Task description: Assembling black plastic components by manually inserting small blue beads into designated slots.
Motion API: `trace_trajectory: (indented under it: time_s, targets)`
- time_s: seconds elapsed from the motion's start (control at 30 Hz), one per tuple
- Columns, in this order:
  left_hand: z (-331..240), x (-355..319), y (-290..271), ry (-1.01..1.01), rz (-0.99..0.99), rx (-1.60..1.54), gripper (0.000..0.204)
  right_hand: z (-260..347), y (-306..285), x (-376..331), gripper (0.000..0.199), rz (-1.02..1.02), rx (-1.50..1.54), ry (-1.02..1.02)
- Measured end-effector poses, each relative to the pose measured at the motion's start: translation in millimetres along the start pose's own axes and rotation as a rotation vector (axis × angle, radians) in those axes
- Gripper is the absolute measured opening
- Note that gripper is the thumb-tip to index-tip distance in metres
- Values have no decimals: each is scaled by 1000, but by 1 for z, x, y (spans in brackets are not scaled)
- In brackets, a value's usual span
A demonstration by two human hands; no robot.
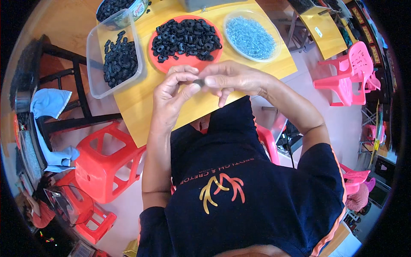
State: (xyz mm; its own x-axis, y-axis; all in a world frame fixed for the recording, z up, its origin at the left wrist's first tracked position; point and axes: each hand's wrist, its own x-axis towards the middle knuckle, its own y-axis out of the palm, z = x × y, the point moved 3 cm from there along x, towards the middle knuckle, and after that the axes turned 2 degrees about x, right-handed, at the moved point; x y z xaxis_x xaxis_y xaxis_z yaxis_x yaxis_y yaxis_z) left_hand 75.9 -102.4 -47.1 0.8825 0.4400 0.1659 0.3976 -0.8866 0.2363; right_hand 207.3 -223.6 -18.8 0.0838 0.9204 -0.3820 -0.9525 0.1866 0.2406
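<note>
Ahead of the hands, a grey box stands at the far side of the yellow counter, partly out of view. Well to their left is a black frame, with a pale blue cloth draped just beside it. Behind and left of the hands is a large red stool; a small red stool is farther back, on the pale floor. Well to their right is a pink chair; ahead and right is a yellow table.
</note>
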Motion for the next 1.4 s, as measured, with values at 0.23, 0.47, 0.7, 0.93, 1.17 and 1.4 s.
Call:
trace_trajectory:
  time_s: [0.23,0.47,0.7,0.93,1.17,1.4]
  targets:
    - [-31,0,16,334,-19,638,19,-25,12,4,39,176,587,-16]
    - [-37,-1,20,369,-21,747,23,-28,19,5,29,95,780,42]
    - [-43,-1,26,371,55,758,24,-25,24,-2,20,97,728,-113]
    - [-36,-2,24,312,33,702,22,-28,30,0,20,81,827,-69]
    - [-39,2,24,330,87,670,23,-26,27,-4,45,227,924,-37]
    - [-45,1,26,339,165,639,26,-19,35,-13,43,201,743,-107]
